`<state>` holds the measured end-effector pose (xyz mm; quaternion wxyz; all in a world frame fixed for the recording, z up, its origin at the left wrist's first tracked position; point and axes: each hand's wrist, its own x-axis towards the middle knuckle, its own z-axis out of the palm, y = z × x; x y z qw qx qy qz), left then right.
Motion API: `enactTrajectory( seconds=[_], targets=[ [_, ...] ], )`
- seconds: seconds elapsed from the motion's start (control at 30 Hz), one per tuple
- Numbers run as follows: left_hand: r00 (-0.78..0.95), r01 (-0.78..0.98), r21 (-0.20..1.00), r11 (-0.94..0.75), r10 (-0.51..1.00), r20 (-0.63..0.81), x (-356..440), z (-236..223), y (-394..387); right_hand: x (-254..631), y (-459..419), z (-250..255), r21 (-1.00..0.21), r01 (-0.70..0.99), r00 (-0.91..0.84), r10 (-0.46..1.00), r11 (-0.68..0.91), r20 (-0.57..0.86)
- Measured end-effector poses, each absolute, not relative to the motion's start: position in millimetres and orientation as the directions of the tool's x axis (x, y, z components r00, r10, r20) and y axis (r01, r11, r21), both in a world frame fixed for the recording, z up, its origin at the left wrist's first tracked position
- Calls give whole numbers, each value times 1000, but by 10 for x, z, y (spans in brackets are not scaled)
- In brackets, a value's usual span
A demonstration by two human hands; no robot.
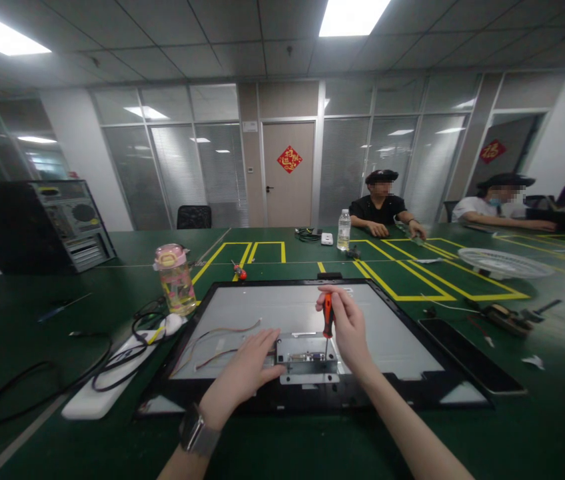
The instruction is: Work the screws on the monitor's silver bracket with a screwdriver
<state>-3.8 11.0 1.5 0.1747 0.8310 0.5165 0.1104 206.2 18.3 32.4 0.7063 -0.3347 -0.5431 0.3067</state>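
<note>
A flat display panel (387,333) with a black frame lies back side up on the green table. On it sits a metal bracket (302,348) that holds a small circuit board with connectors. My right hand (350,325) grips a red and black screwdriver (328,313), held upright with its shaft down at the bracket's right part. My left hand (252,360) lies flat on the panel, fingers stretched, touching the bracket's left end. Thin cables (212,331) with small plugs run over the panel's left side.
Left stand a pink-lidded bottle (176,283), a white power strip (95,380) with black cords, and an opened computer case (70,227). At right lie a dark phone-like slab (467,353) and a clamp-like tool (507,317). A water bottle (344,230) stands behind; co-workers sit beyond.
</note>
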Motion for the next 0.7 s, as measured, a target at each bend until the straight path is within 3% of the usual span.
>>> enactTrajectory(
  seconds=[0.17,0.4,0.7],
  targets=[
    [441,822,407,-399,898,-9,-32,24,102,2070,234,294,-794,-272,202,839,544,506],
    [435,819,416,-394,900,-4,-30,42,85,2076,198,306,-822,-196,163,844,534,510],
    [446,813,414,-409,895,9,-39,19,101,2084,204,397,-735,-483,145,871,476,469]
  ],
)
